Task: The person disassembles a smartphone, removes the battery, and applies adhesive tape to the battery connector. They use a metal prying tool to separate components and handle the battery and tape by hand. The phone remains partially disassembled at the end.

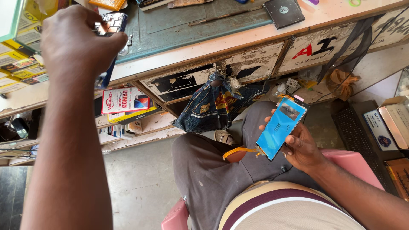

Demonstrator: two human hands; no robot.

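My right hand (303,147) holds a phone display panel (280,127) over my lap. The panel has a blue protective film and an orange flex cable (239,150) trailing from its lower end. My left hand (76,38) is raised at the edge of the workbench (238,40), its fingers closed on a dark phone body (111,22). Exposed metal parts show at the top of the body, and its lower end sticks out under the palm. The two hands are far apart.
On the bench lie a teal mat (191,25), a long thin tool (226,16) and a dark square device (283,12). A crumpled blue bag (215,104) and printed boxes (125,100) sit under it. Cartons (390,123) stand at right, yellow packets (17,59) at left.
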